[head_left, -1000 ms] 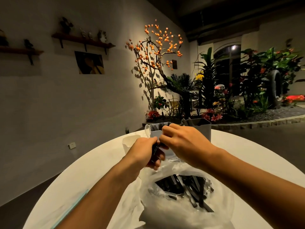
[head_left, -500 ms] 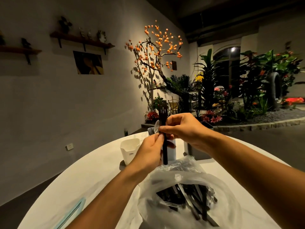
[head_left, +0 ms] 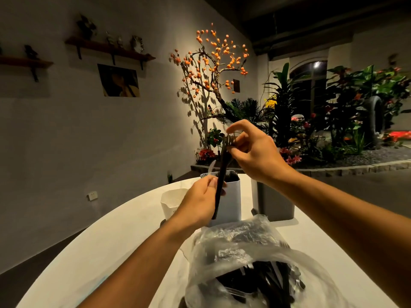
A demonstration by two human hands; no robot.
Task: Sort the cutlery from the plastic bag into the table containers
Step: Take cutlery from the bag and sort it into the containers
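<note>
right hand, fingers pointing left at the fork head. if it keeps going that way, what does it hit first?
The right hand already pinches the black fork at its tines. Beyond that the way looks free; the orange-fruited tree is far behind, though depth is unclear.

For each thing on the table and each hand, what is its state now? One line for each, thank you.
Left hand: grips the handles of the black cutlery.
Right hand: pinches the fork head.
Fork: upright, raised over the containers.
White container: upright, holds dark cutlery.
Cup: upright; contents not visible.
Grey container: upright, contents hidden.
Bag: open, black cutlery inside.
Table: bears everything.
</note>
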